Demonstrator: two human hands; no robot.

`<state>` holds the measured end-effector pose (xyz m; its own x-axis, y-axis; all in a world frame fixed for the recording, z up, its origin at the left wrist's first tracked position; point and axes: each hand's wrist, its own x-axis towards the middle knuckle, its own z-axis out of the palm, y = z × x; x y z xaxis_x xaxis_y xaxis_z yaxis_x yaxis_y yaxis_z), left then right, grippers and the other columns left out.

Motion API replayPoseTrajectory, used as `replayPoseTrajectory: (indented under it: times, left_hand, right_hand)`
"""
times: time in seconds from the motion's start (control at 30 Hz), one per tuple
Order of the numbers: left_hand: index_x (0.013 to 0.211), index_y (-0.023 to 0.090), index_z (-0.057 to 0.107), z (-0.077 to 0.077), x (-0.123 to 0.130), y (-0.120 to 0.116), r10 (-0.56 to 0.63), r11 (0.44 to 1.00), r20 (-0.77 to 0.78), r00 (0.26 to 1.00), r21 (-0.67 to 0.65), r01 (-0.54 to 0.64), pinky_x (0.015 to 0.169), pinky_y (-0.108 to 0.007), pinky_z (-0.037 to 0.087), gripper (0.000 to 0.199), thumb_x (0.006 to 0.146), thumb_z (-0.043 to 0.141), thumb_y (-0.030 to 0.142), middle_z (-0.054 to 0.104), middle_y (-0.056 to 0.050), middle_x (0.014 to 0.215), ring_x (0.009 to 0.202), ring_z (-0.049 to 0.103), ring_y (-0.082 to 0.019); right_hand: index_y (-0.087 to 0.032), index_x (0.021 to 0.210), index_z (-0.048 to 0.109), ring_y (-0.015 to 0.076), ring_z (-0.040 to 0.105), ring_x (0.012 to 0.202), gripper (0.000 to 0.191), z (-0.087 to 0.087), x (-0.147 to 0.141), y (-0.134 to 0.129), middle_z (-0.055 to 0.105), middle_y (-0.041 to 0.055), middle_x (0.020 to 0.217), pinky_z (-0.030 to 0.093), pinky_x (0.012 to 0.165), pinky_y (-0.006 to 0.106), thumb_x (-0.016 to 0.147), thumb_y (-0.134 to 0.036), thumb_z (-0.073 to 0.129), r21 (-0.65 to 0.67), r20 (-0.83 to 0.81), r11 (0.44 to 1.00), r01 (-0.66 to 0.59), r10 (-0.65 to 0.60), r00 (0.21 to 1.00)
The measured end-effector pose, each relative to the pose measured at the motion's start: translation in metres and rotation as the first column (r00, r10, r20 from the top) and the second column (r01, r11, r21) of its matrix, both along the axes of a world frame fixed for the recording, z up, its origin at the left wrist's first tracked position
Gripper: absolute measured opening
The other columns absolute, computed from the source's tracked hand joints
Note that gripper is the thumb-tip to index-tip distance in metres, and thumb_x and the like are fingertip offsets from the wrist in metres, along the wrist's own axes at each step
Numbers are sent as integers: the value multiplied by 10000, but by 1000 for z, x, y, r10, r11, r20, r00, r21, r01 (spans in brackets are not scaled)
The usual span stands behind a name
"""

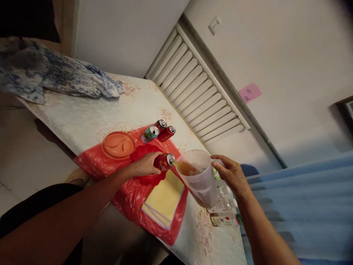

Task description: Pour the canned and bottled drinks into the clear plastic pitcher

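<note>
My left hand [149, 164] is wrapped around a red drink can [162, 162], its top turned toward the pitcher. My right hand [229, 171] grips the handle of a translucent plastic pitcher [202, 186], which tilts toward the can. Brownish liquid [188, 169] lies inside the pitcher near its spout, and a thin stream of it shows between the spout and the can's opening. Below the can is a red scalloped dish [154, 179], partly hidden by my left hand. Beside the dish lies a folded yellow cloth [164, 198].
Behind the left hand stand a green can [149, 135] and two red cans, one [167, 133] nearest the radiator [197, 84]. An orange divided bowl [118, 144] sits on red plastic sheeting [125, 195]. Several bottles [224, 219] are beyond the pitcher. Patterned fabric [74, 77] lies across the table's far left.
</note>
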<state>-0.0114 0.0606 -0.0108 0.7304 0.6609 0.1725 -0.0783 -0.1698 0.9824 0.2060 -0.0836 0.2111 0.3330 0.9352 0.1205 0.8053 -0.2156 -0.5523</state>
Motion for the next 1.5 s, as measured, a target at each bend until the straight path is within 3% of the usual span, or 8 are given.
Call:
replayPoseTrajectory:
  times: [0.83,1.5]
  left_hand:
    - [1185,228,600,-11,4,3,7,999,3,1000,47,-8,871,-338,493,582,611,683,171,675,-62,1211,1112,627,-279]
    - [1203,225,590,-8,3,1,-5,1000,-5,1000,28,5,829,-319,494,607,604,661,161,676,-63,1202,1076,639,-273]
  right_hand:
    - [-154,955,745,94,342,485,486,3,-4,2,422,-55,537,290,456,232,711,-574,724,-12,54,1000,4,-3,999]
    - [-157,976,739,86,316,485,475,-1,2,0,407,-57,544,268,456,226,727,-562,732,-16,28,1000,-2,3,1000]
